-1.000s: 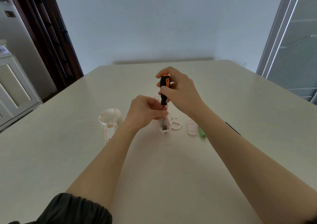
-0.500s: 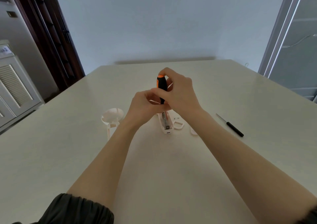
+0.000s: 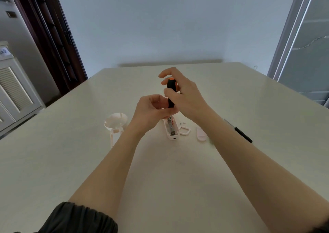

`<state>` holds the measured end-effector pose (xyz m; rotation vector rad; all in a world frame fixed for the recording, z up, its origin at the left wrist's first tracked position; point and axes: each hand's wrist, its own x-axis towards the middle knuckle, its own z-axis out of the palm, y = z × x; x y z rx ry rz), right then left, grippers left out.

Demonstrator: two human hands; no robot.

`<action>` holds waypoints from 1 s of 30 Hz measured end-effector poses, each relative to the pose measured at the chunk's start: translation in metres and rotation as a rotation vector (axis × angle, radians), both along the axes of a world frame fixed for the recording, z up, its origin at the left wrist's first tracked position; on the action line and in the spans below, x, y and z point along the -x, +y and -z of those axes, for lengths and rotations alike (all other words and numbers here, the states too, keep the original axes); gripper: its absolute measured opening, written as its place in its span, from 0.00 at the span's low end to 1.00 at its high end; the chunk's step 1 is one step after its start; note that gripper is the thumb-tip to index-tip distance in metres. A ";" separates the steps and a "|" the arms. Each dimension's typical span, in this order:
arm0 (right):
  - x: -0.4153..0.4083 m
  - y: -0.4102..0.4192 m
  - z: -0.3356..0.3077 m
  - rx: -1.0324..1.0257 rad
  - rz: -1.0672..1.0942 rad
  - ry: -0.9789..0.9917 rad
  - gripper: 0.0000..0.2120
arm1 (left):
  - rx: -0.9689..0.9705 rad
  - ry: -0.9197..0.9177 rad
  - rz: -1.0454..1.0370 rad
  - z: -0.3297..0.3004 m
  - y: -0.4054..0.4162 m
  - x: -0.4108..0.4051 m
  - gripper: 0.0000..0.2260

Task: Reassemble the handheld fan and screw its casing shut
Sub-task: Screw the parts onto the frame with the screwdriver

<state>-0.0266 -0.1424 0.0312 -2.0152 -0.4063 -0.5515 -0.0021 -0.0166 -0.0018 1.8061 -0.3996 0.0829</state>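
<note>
The open white fan handle half (image 3: 171,130) lies on the table (image 3: 160,170) with its circuit parts showing. A black screwdriver with an orange cap (image 3: 170,93) stands upright over it, its thin shaft reaching down into the casing. My right hand (image 3: 185,97) grips the screwdriver handle from the right, two upper fingers lifted off it. My left hand (image 3: 151,111) is curled around the lower end of the screwdriver, just above the casing. The other fan half with the round head (image 3: 115,123) lies to the left.
A white loop-shaped piece (image 3: 185,131) and an oval white cover (image 3: 201,136) lie right of the casing, with tiny screws (image 3: 182,123) nearby. A second thin black screwdriver (image 3: 239,132) lies beyond my right forearm. A wall rises beyond the table's far edge.
My right hand has shifted its hold on the screwdriver handle, with the upper fingers now lifted away. My left hand stays at the tool's lower end. The casing has not moved.
</note>
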 end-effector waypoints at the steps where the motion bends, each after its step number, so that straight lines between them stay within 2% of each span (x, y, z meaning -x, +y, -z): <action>1: 0.001 -0.001 -0.001 0.002 -0.017 0.005 0.15 | 0.007 0.006 0.010 -0.001 0.001 0.000 0.08; 5: 0.001 -0.003 0.001 0.053 0.002 -0.047 0.12 | 0.005 0.006 0.027 -0.002 0.001 0.001 0.05; 12: -0.001 0.000 0.004 0.059 0.103 -0.143 0.09 | -0.056 -0.042 -0.007 -0.002 0.001 0.003 0.06; 17: -0.004 0.002 0.006 0.024 0.164 -0.148 0.09 | -0.046 -0.115 -0.070 -0.003 -0.002 0.006 0.17; 20: -0.004 0.005 0.008 0.012 0.176 -0.160 0.09 | -0.031 -0.139 -0.105 -0.003 -0.002 0.006 0.18; 25: -0.002 0.003 0.002 -0.005 0.165 -0.079 0.07 | -0.031 -0.097 -0.128 0.000 0.001 0.001 0.14; 30: 0.001 -0.003 -0.003 -0.075 0.058 0.005 0.14 | -0.029 -0.075 -0.102 0.002 0.000 -0.002 0.13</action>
